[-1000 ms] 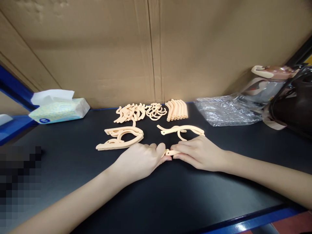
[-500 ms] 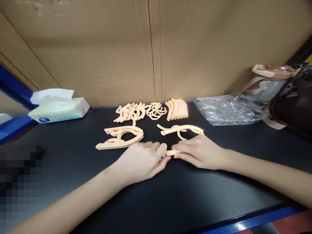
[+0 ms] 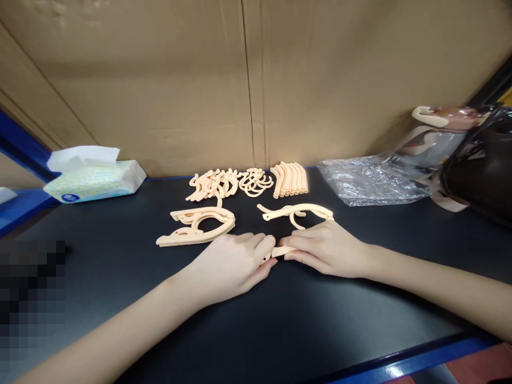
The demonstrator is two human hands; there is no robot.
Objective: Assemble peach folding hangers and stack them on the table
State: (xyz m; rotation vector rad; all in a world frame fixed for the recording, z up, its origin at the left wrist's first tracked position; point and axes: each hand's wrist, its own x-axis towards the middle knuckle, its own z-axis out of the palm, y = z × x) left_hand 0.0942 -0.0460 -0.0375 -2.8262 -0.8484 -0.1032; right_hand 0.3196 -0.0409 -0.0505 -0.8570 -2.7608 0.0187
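Step seemed to want a steady grip, ends kept in line, pressure light so the slim parts did not bend. Left hand (image 3: 236, 261) pinched a small cream piece (image 3: 267, 257); right hand (image 3: 324, 248) pinched a cream strip (image 3: 282, 251) just beside it, both nearer than the curved arm (image 3: 286, 211), over the black surface (image 3: 256, 330); contact unclear. Strip looked pale, smooth, partly covered; small piece showed one dark hole
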